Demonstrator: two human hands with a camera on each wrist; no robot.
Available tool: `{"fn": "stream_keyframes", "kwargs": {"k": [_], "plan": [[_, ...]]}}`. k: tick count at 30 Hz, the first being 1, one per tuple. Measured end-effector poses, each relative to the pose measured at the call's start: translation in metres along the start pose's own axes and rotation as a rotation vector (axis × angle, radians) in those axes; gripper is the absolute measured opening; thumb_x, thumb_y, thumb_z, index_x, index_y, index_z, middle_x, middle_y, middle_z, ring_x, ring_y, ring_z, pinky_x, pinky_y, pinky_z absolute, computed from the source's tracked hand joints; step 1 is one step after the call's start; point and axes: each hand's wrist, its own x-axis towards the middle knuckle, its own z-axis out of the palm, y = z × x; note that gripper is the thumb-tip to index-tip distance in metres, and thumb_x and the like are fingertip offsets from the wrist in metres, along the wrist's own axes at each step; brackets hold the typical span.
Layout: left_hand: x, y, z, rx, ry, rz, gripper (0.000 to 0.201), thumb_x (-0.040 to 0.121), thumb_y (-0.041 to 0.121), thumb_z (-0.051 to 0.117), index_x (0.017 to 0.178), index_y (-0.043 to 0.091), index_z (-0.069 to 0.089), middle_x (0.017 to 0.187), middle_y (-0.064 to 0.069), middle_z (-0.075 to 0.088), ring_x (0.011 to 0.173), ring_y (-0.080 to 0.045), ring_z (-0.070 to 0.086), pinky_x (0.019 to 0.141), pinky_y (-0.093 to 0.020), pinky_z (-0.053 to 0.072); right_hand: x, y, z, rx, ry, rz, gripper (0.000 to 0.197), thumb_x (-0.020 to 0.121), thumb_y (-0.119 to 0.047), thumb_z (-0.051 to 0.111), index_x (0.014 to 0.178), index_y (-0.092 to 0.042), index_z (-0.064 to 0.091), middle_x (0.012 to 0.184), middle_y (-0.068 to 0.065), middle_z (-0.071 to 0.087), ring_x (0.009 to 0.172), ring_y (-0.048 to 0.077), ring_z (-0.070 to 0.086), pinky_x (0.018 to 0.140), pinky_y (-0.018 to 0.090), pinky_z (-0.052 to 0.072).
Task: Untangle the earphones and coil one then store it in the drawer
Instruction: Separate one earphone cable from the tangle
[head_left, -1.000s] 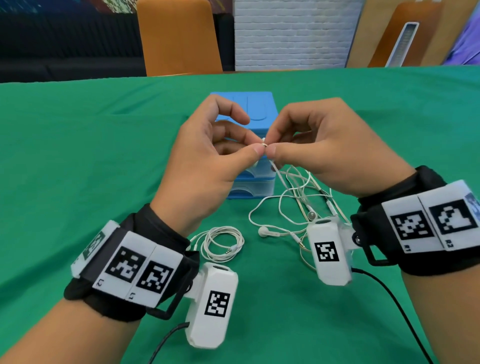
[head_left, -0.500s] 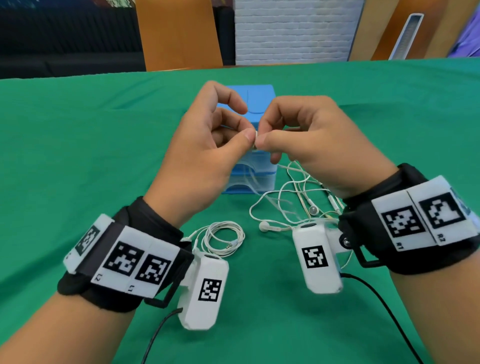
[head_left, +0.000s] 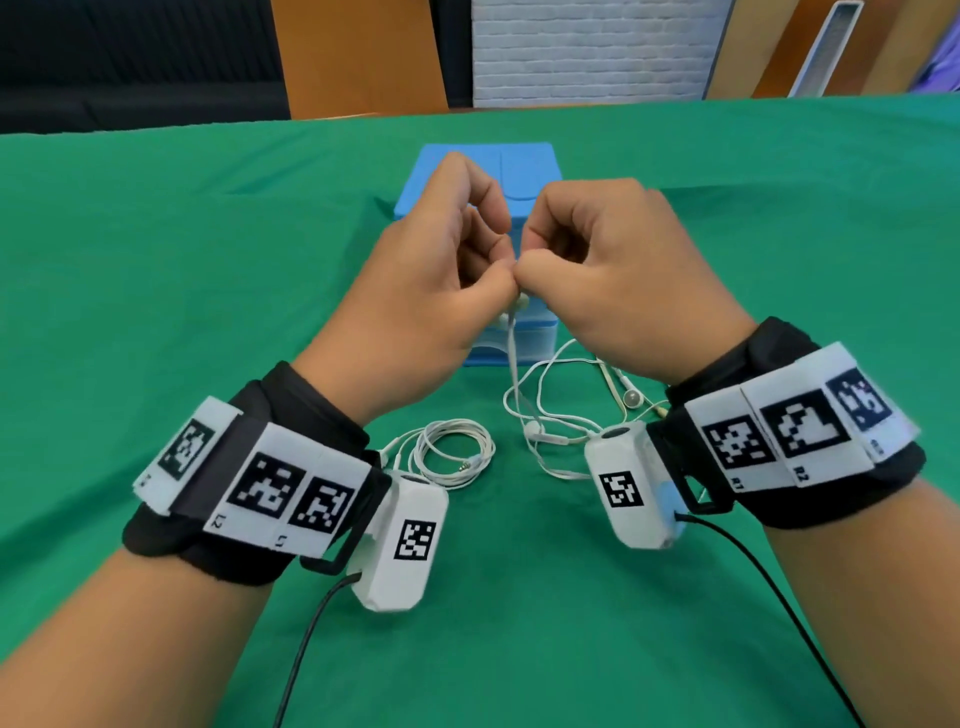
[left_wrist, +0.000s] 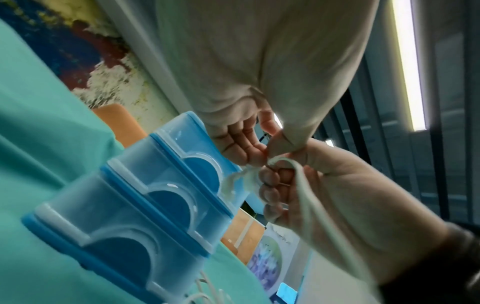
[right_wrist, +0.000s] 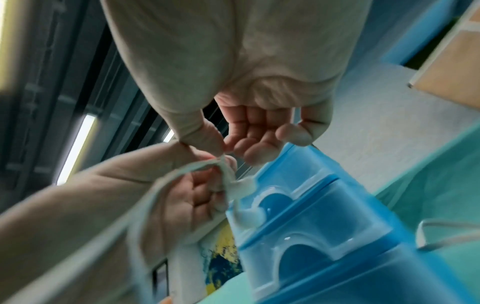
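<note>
Both hands are raised in front of the blue drawer unit (head_left: 524, 348), thumbs and fingertips meeting. My left hand (head_left: 500, 271) and right hand (head_left: 529, 266) each pinch the same white earphone cable (head_left: 511, 343). An earbud (head_left: 521, 301) dangles just under the pinch. The cable drops to a loose tangle of earphones (head_left: 550, 421) on the green cloth. A second earphone lies coiled (head_left: 452, 457) near my left wrist. In the left wrist view the cable (left_wrist: 301, 185) runs across the right palm. In the right wrist view the cable (right_wrist: 166, 181) loops past the left hand's fingers (right_wrist: 200, 195).
The drawer unit (left_wrist: 124, 209) has stacked translucent drawers, all closed. Green cloth (head_left: 156, 312) covers the table. Orange chair backs (head_left: 358, 57) stand beyond the far edge. Black leads trail from both wrist cameras toward me.
Both hands have curled tighter and pressed closer together while keeping the pinch. The earbud now hangs straight below the fingertips, and the cable is drawn up more.
</note>
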Motion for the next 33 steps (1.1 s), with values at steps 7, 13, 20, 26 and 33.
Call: {"fn": "stream_keyframes", "kwargs": {"k": [7, 13, 20, 26, 33], "plan": [[-0.001, 0.003, -0.008, 0.013, 0.012, 0.011, 0.030, 0.085, 0.000, 0.065, 0.106, 0.015, 0.048, 0.084, -0.017, 0.066, 0.070, -0.038, 0.059, 0.063, -0.042, 0.050, 0.001, 0.003, 0.003, 0.342, -0.063, 0.070, 0.010, 0.073, -0.013, 0.061, 0.072, -0.003, 0.064, 0.060, 0.012, 0.056, 0.053, 0.024, 0.046, 0.053, 0.032, 0.040], [-0.002, 0.010, -0.006, -0.074, 0.138, 0.017, 0.034, 0.080, -0.002, 0.069, 0.100, 0.013, 0.046, 0.078, -0.017, 0.068, 0.061, -0.030, 0.056, 0.061, -0.037, 0.049, 0.003, 0.003, 0.003, 0.389, -0.064, 0.089, 0.013, 0.075, -0.016, 0.060, 0.072, -0.003, 0.062, 0.054, -0.007, 0.048, 0.051, 0.009, 0.038, 0.053, 0.026, 0.032], [-0.001, 0.010, -0.006, 0.080, 0.092, 0.012, 0.032, 0.072, 0.005, 0.065, 0.092, 0.015, 0.043, 0.075, -0.012, 0.064, 0.056, -0.036, 0.042, 0.053, -0.034, 0.035, 0.000, 0.003, 0.000, 0.068, -0.102, -0.016, 0.008, 0.075, -0.022, 0.054, 0.071, -0.016, 0.057, 0.056, -0.009, 0.048, 0.052, 0.004, 0.039, 0.054, 0.020, 0.032], [-0.001, 0.004, -0.010, -0.048, 0.102, -0.074, 0.025, 0.073, 0.004, 0.063, 0.095, 0.014, 0.056, 0.073, -0.007, 0.062, 0.061, -0.021, 0.048, 0.062, -0.037, 0.041, 0.000, 0.015, -0.006, 0.482, -0.205, 0.139, 0.005, 0.089, -0.003, 0.063, 0.092, -0.005, 0.066, 0.068, -0.002, 0.060, 0.056, 0.008, 0.049, 0.053, 0.014, 0.039], [0.000, -0.001, -0.010, -0.247, 0.162, -0.157, 0.022, 0.084, -0.016, 0.055, 0.083, 0.003, 0.066, 0.068, -0.004, 0.071, 0.061, -0.016, 0.066, 0.069, -0.031, 0.058, -0.003, 0.025, -0.006, 0.338, -0.328, 0.089, 0.015, 0.091, -0.009, 0.071, 0.102, 0.001, 0.069, 0.100, 0.024, 0.071, 0.081, 0.015, 0.061, 0.077, 0.028, 0.048]]}}
